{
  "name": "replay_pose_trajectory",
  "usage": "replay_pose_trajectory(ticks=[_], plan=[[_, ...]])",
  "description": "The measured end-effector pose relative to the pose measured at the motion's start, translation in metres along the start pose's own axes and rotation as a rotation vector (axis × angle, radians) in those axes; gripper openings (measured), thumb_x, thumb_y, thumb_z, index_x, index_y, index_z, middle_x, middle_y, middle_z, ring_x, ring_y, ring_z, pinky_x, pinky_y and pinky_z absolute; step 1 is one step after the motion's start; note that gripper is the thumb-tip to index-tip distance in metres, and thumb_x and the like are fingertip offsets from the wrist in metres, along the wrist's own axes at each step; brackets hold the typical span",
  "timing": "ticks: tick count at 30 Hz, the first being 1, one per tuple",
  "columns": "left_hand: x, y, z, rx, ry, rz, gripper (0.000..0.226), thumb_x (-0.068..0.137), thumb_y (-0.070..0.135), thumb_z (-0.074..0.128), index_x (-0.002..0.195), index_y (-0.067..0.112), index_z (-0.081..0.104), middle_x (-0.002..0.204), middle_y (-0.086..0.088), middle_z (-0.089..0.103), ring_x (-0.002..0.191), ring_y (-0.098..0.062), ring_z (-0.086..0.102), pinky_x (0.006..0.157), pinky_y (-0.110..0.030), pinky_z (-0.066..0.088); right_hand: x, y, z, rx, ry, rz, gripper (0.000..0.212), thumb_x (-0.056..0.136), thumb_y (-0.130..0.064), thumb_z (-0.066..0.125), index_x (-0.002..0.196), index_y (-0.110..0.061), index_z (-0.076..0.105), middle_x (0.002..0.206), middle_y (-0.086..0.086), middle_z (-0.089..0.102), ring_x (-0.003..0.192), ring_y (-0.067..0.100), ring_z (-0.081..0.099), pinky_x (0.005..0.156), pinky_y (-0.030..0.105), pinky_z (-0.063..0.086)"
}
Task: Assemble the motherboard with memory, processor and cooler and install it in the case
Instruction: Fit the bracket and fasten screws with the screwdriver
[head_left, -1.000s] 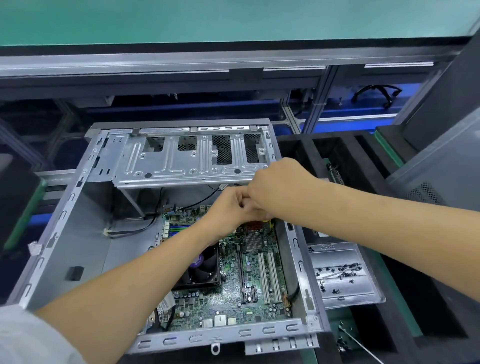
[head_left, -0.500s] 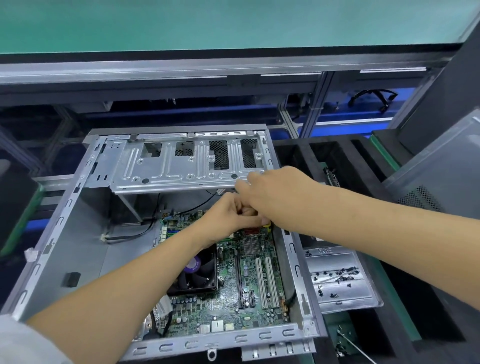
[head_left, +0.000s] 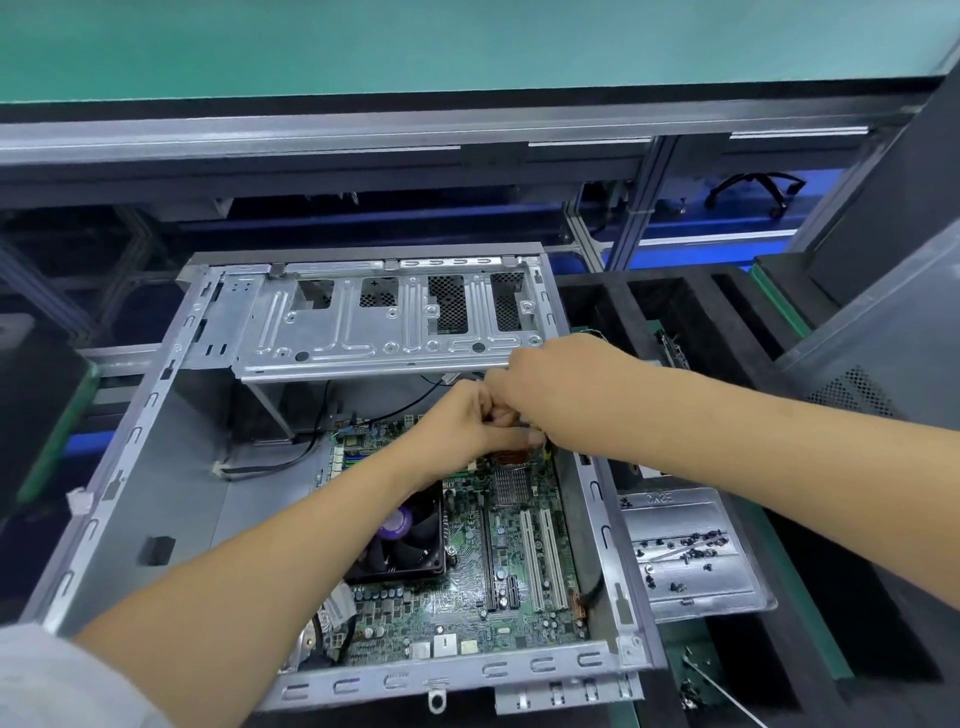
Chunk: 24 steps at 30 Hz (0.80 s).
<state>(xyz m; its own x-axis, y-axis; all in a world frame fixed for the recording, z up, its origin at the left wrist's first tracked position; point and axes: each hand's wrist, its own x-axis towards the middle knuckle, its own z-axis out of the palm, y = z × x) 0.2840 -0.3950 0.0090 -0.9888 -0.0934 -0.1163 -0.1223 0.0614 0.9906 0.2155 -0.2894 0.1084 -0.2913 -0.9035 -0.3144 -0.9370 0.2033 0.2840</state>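
Note:
The open grey case (head_left: 130, 441) lies flat with the green motherboard (head_left: 467, 597) inside it. A black cooler fan (head_left: 410, 545) with a purple sticker sits on the board. My left hand (head_left: 457, 421) and my right hand (head_left: 550, 379) meet knuckle to knuckle over the board's far right corner, just below the drive cage (head_left: 363, 332). The fingers of both hands are curled. A thin black cable (head_left: 436, 382) runs in from the left to my fingers, and what they pinch is hidden beneath them.
A metal tray (head_left: 727, 587) holding several small black screws lies right of the case. A thin metal tool shaft (head_left: 727, 696) lies at the bottom right. A grey side panel (head_left: 883, 338) leans at the far right. Black foam compartments (head_left: 675, 312) stand behind the tray.
Both hands stay pressed together at the same corner of the board and only shift slightly. The view has tilted a little.

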Motion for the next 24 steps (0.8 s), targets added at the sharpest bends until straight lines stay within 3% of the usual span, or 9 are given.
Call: replay_pose_trajectory(ticks=[2,4,7,9,10,15,19,21,24], plan=[[0.001,-0.001,0.002,0.014,0.041,-0.001,0.039,0.079,-0.012,0.067,0.051,0.015,0.062,0.046,-0.002,0.039,0.048,-0.01,0.04,0.067,-0.016,0.042,0.006,-0.004,-0.003,-0.055,-0.024,0.047,0.011,0.09,-0.014,0.054,0.081,-0.013,0.049,0.068,-0.003,0.033,0.057,0.017,0.036,0.042,0.027,0.024],[-0.002,0.002,0.004,0.017,0.03,0.025,0.052,0.078,-0.016,0.064,0.051,0.028,0.066,0.04,0.018,0.038,0.042,0.006,0.039,0.062,-0.005,0.043,0.012,-0.004,0.0,-0.134,-0.002,0.07,0.033,0.096,-0.021,0.047,0.064,-0.012,0.04,0.064,-0.002,0.034,0.05,0.016,0.031,0.044,0.026,0.026],[-0.002,0.002,0.001,0.053,0.01,0.011,0.028,0.081,-0.008,0.067,0.064,0.015,0.068,0.053,0.011,0.054,0.056,-0.006,0.051,0.071,-0.015,0.046,0.011,-0.003,0.005,-0.182,0.078,0.079,0.031,0.096,-0.028,0.05,0.069,-0.012,0.046,0.071,-0.002,0.047,0.052,0.018,0.039,0.046,0.025,0.03],[-0.001,0.001,-0.001,0.037,-0.019,-0.008,0.019,0.081,0.0,0.07,0.078,-0.015,0.059,0.072,-0.009,0.048,0.074,-0.022,0.041,0.076,-0.031,0.044,0.007,-0.002,0.007,-0.07,0.069,0.011,0.018,0.091,-0.026,0.06,0.098,-0.013,0.05,0.088,0.0,0.05,0.067,0.021,0.051,0.042,0.026,0.023],[0.0,0.001,-0.002,0.023,-0.034,-0.02,0.027,0.081,0.003,0.071,0.08,-0.019,0.056,0.08,-0.013,0.046,0.079,-0.024,0.038,0.077,-0.032,0.04,0.004,-0.002,0.008,-0.035,0.058,-0.019,0.028,0.088,-0.023,0.063,0.11,-0.013,0.048,0.092,0.001,0.048,0.074,0.023,0.055,0.042,0.027,0.021],[-0.001,0.0,0.002,0.035,0.025,-0.03,0.04,0.079,-0.001,0.073,0.051,0.01,0.046,0.053,-0.001,0.032,0.055,-0.012,0.028,0.056,-0.021,0.029,0.009,-0.007,0.002,-0.087,-0.021,0.055,0.004,0.092,-0.014,0.054,0.096,-0.012,0.055,0.098,0.005,0.053,0.083,0.024,0.058,0.051,0.031,0.035],[0.0,-0.003,0.01,0.064,0.054,-0.023,0.024,0.079,0.002,0.074,0.075,-0.016,0.059,0.076,-0.013,0.051,0.078,-0.019,0.044,0.073,-0.029,0.039,0.01,-0.012,0.002,-0.14,-0.024,0.095,0.02,0.095,-0.012,0.047,0.075,-0.014,0.043,0.082,0.0,0.05,0.083,0.024,0.055,0.045,0.026,0.023],[0.0,-0.002,0.008,0.052,0.024,-0.008,0.021,0.081,-0.001,0.071,0.072,-0.016,0.059,0.071,-0.012,0.052,0.073,-0.02,0.046,0.072,-0.022,0.046,0.006,-0.008,0.003,-0.097,-0.03,0.074,0.007,0.091,-0.011,0.053,0.087,-0.012,0.047,0.091,0.002,0.054,0.077,0.023,0.055,0.049,0.028,0.029],[-0.001,-0.001,0.002,0.068,-0.034,-0.015,0.038,0.084,0.002,0.069,0.064,-0.02,0.045,0.06,-0.008,0.035,0.056,-0.013,0.034,0.057,-0.015,0.035,-0.002,-0.003,0.001,-0.009,-0.068,0.013,0.033,0.087,-0.007,0.058,0.118,-0.01,0.045,0.106,0.007,0.052,0.067,0.021,0.049,0.047,0.029,0.029]])
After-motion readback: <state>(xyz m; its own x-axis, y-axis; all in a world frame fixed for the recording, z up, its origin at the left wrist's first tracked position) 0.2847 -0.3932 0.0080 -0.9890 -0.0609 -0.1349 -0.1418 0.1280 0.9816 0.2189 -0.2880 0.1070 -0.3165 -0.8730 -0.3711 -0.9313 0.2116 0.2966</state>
